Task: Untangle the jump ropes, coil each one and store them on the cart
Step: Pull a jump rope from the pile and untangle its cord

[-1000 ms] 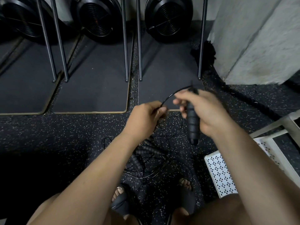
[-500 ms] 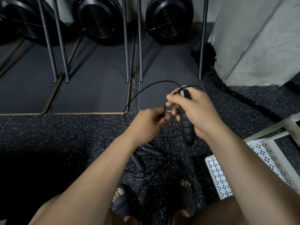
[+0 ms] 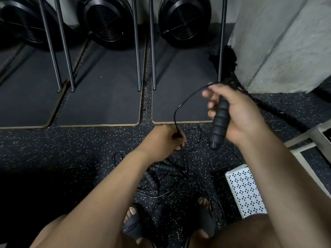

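- Gym floor (image 3: 53, 149): dark speckled rubber, fills most of the frame. Three black mats (image 3: 100, 97) span the upper half, with steel legs (image 3: 137, 51) standing on them.
- Grey concrete pillar (image 3: 286, 42) upper right; black fan wheels (image 3: 182, 20) along the top edge.
- White cart (image 3: 245, 190) lower right, perforated shelf showing, partly hidden behind the right forearm (image 3: 286, 185).
- Jump-rope tangle (image 3: 179, 187) on the floor, lower centre, between two black sandals (image 3: 133, 224). At least two spare handles (image 3: 166, 168) lie in it.
- Right hand (image 3: 238, 111), centre right: fingers curled round a black ribbed handle (image 3: 219, 126). It is tilted, butt end down, off the floor.
- Left hand (image 3: 161, 140), centre, lower than the right: pinching the thin black cord (image 3: 180, 106) between thumb and fingers.
- Cord arcs from the handle's top, out left and down into the left hand, then drops into the tangle.
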